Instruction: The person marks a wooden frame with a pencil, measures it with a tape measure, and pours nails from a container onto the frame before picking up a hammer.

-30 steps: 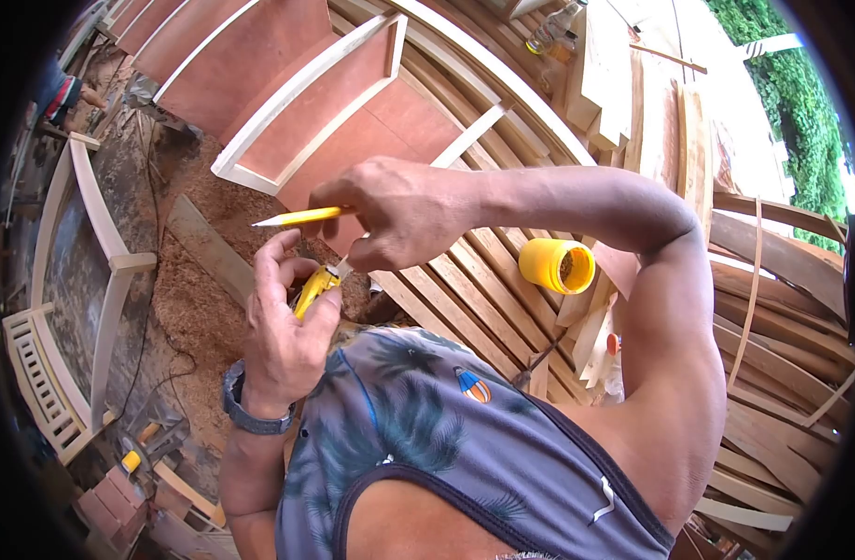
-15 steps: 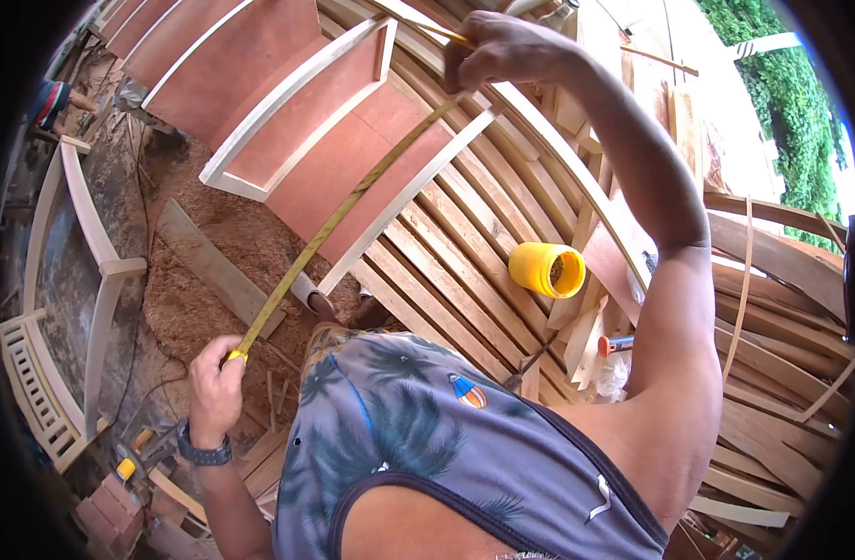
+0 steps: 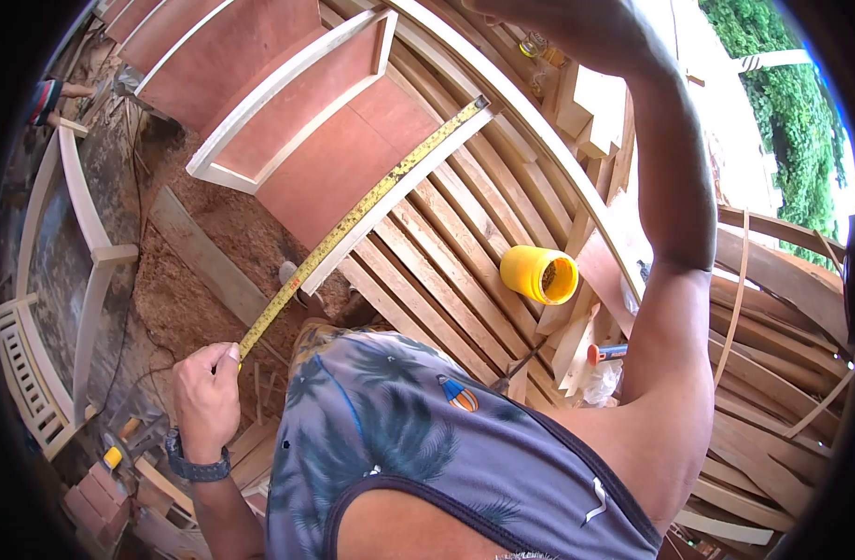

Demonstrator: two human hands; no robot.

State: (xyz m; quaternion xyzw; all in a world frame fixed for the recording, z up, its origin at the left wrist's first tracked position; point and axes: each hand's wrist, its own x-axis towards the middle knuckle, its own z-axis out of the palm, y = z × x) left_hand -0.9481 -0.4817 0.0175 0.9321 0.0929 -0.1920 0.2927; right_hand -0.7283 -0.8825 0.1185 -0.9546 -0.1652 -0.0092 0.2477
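My left hand (image 3: 207, 397), with a dark watch on its wrist, is closed on the lower end of a yellow measuring tape (image 3: 353, 219). The tape runs up and right along the white edge strip (image 3: 399, 201) of a reddish panel (image 3: 329, 168). Its far end lies near the strip's upper corner, with no hand on it. My right hand (image 3: 563, 28) is at the top edge of the view, beyond the tape's end. Its fingers are mostly cut off, so what it holds cannot be made out.
Long planks (image 3: 455, 252) lie beneath the panel. A yellow tub (image 3: 539, 274) rests on them. Curved wooden frames (image 3: 90, 210) stand at the left over sawdust. Stacked boards (image 3: 772, 345) fill the right. Another person's hand (image 3: 76, 91) shows at the far left.
My right hand has let go of the tape and moved up and right. The tape now lies flat along the edge strip, its yellow face showing.
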